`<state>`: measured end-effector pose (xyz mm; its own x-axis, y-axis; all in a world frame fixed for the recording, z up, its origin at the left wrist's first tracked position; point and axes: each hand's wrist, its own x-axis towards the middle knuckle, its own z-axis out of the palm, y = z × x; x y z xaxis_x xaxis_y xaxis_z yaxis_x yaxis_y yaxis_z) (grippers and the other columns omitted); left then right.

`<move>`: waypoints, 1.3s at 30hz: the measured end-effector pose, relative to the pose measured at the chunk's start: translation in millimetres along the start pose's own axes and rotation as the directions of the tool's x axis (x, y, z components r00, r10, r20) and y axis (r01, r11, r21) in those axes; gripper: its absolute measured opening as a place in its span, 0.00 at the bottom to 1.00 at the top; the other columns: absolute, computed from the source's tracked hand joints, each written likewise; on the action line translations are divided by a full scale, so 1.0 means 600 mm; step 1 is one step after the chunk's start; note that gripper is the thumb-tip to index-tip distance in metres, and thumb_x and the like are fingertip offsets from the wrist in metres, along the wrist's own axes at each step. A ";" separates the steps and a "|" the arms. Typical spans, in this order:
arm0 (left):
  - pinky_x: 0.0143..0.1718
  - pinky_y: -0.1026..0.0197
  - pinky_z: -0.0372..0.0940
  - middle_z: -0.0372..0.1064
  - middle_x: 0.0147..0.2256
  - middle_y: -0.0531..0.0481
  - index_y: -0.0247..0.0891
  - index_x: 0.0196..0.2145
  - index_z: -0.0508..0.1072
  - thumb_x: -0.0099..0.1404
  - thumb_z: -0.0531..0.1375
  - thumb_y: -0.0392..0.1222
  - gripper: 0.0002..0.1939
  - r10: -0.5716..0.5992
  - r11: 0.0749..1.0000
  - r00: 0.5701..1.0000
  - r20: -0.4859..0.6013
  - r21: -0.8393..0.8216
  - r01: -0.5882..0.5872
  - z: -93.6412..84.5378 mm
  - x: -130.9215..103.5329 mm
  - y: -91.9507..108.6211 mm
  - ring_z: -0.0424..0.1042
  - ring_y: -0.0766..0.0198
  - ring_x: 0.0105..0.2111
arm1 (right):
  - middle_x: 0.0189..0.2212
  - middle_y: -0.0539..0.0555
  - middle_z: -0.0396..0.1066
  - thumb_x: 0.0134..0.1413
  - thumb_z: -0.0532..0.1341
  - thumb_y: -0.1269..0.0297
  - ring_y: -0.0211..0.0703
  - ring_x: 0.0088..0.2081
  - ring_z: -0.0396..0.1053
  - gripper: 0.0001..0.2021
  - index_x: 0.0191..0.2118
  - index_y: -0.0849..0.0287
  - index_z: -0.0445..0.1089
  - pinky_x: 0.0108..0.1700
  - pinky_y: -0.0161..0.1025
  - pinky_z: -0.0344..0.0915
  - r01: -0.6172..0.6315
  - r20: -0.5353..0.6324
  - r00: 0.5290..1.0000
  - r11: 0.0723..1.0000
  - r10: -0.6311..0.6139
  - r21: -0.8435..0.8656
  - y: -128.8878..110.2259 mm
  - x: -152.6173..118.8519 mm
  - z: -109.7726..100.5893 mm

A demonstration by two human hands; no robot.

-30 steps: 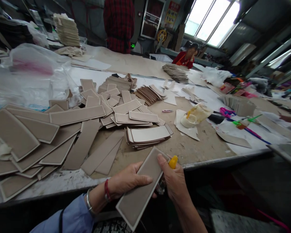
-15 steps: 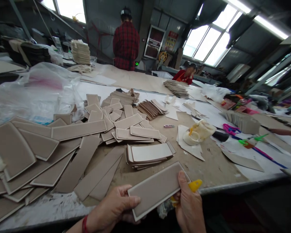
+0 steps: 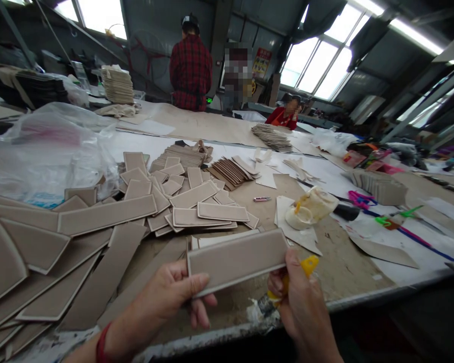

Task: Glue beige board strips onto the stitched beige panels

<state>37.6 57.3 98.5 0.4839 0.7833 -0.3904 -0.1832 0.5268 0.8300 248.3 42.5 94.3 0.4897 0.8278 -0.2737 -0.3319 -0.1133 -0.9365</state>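
A long taupe panel (image 3: 238, 262) with pale edges is held level above the table. My left hand (image 3: 170, 292) pinches its left end, thumb on top. The right end is between the fingers of my right hand (image 3: 302, 302), which also grips a yellow-handled brush (image 3: 309, 263). The brush's whitish, paste-smeared bristles point down and left near the table edge. Right behind the panel lies a small stack of strips (image 3: 227, 237), mostly hidden by it. A creamy, paste-crusted container (image 3: 300, 214) sits beyond my right hand.
Loose taupe panels (image 3: 109, 214) pile up at left, beside a clear plastic bag (image 3: 49, 151). Smaller cut pieces (image 3: 192, 194) and a fanned stack (image 3: 232, 171) lie mid-table. A small cutter (image 3: 262, 199) rests nearby. Two people in red are across the table.
Both hands have lifted the panel up and away from me, turning it more level, so it now covers much of the small stack. The brush has moved with my right hand.
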 end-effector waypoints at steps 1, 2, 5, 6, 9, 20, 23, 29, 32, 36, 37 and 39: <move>0.19 0.68 0.63 0.74 0.25 0.45 0.32 0.29 0.69 0.52 0.65 0.54 0.20 0.046 0.998 0.998 -0.043 0.045 -0.044 -0.007 0.010 0.028 0.69 0.68 0.17 | 0.14 0.42 0.53 0.45 0.63 0.46 0.29 0.15 0.48 0.19 0.25 0.58 0.63 0.16 0.30 0.46 0.045 0.019 0.999 0.999 -0.045 0.014 -0.008 0.009 0.002; 0.24 0.67 0.65 0.74 0.27 0.44 0.31 0.30 0.69 0.54 0.64 0.53 0.19 0.112 0.991 0.989 -0.098 0.090 -0.103 -0.016 0.022 0.053 0.71 0.68 0.21 | 0.15 0.42 0.54 0.45 0.63 0.46 0.29 0.15 0.48 0.20 0.28 0.60 0.66 0.17 0.29 0.46 0.080 0.026 0.996 0.996 -0.080 0.026 -0.015 0.017 0.002; 0.37 0.59 0.68 0.72 0.36 0.44 0.33 0.39 0.68 0.56 0.61 0.56 0.22 0.324 0.921 0.917 -0.234 0.299 -0.250 -0.049 0.058 0.090 0.73 0.60 0.33 | 0.16 0.42 0.56 0.42 0.64 0.45 0.27 0.15 0.48 0.22 0.32 0.62 0.69 0.16 0.28 0.45 0.106 0.006 0.994 0.994 -0.106 0.035 -0.023 0.033 -0.008; 0.38 0.56 0.67 0.72 0.35 0.44 0.33 0.40 0.68 0.56 0.60 0.57 0.24 0.401 0.852 0.869 -0.290 0.466 -0.238 -0.060 0.068 0.087 0.72 0.59 0.33 | 0.16 0.42 0.56 0.42 0.65 0.45 0.27 0.15 0.48 0.22 0.32 0.62 0.69 0.16 0.27 0.46 0.096 0.001 0.995 0.995 -0.096 0.038 -0.023 0.036 -0.014; 0.47 0.49 0.63 0.69 0.42 0.40 0.33 0.46 0.67 0.56 0.58 0.58 0.28 0.563 0.487 0.807 -0.179 0.860 -0.149 -0.074 0.086 0.045 0.69 0.52 0.43 | 0.17 0.44 0.59 0.42 0.64 0.43 0.28 0.17 0.53 0.23 0.31 0.62 0.70 0.17 0.28 0.50 0.086 -0.016 0.996 0.994 -0.085 0.067 -0.024 0.042 -0.029; 0.43 0.46 0.63 0.71 0.38 0.36 0.30 0.40 0.71 0.49 0.66 0.53 0.26 0.255 -0.273 0.961 0.110 0.961 -0.038 -0.006 0.088 0.034 0.69 0.44 0.41 | 0.21 0.51 0.65 0.47 0.51 0.33 0.32 0.18 0.57 0.32 0.29 0.63 0.70 0.16 0.29 0.50 0.159 -0.013 0.987 0.985 -0.160 -0.073 -0.034 0.034 -0.019; 0.43 0.48 0.63 0.71 0.39 0.36 0.29 0.40 0.70 0.49 0.65 0.49 0.24 0.260 -0.269 0.958 0.123 0.962 -0.051 -0.003 0.088 0.035 0.69 0.46 0.41 | 0.21 0.51 0.65 0.47 0.52 0.34 0.32 0.18 0.57 0.31 0.29 0.63 0.69 0.17 0.29 0.52 0.160 -0.027 0.986 0.985 -0.162 -0.064 -0.032 0.026 -0.032; 0.58 0.41 0.46 0.65 0.49 0.34 0.28 0.47 0.65 0.52 0.63 0.44 0.26 0.341 -0.261 0.920 0.191 0.960 -0.102 0.001 0.083 0.031 0.56 0.46 0.57 | 0.21 0.50 0.66 0.47 0.55 0.36 0.32 0.18 0.58 0.28 0.29 0.62 0.69 0.16 0.29 0.54 0.141 -0.080 0.986 0.988 -0.145 -0.062 -0.039 0.008 -0.071; 0.59 0.40 0.44 0.64 0.50 0.33 0.28 0.47 0.63 0.52 0.64 0.45 0.28 0.405 -0.271 0.882 0.242 0.953 -0.137 0.003 0.081 0.028 0.55 0.46 0.58 | 0.20 0.50 0.66 0.47 0.56 0.37 0.32 0.18 0.58 0.27 0.29 0.62 0.69 0.16 0.29 0.54 0.132 -0.121 0.983 0.990 -0.137 -0.046 -0.047 -0.003 -0.091; 0.58 0.43 0.49 0.65 0.49 0.32 0.29 0.46 0.63 0.50 0.65 0.43 0.28 0.509 -0.303 0.795 0.329 0.933 -0.192 0.009 0.065 0.033 0.60 0.48 0.55 | 0.20 0.49 0.65 0.45 0.57 0.37 0.32 0.17 0.58 0.27 0.28 0.61 0.69 0.15 0.28 0.54 0.123 -0.171 0.978 0.992 -0.119 0.010 -0.065 -0.016 -0.120; 0.58 0.44 0.50 0.66 0.48 0.32 0.29 0.46 0.63 0.49 0.66 0.42 0.28 0.534 -0.307 0.770 0.350 0.928 -0.209 0.012 0.055 0.035 0.60 0.47 0.55 | 0.19 0.49 0.64 0.45 0.57 0.37 0.32 0.17 0.57 0.27 0.28 0.61 0.69 0.15 0.28 0.54 0.119 -0.184 0.977 0.993 -0.112 0.027 -0.072 -0.020 -0.126; 0.56 0.46 0.54 0.66 0.47 0.34 0.29 0.46 0.62 0.48 0.66 0.40 0.29 0.580 -0.289 0.724 0.374 0.925 -0.246 0.020 0.027 0.036 0.62 0.48 0.53 | 0.19 0.48 0.64 0.44 0.56 0.36 0.32 0.16 0.57 0.27 0.27 0.60 0.68 0.13 0.29 0.53 0.115 -0.217 0.971 0.992 -0.100 0.057 -0.086 -0.030 -0.135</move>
<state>51.6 77.4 115.0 0.5641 0.7491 0.3473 0.7256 -0.6505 0.2245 321.8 -10.8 129.6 0.6838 0.6957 -0.2198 -0.3189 0.0140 -0.9477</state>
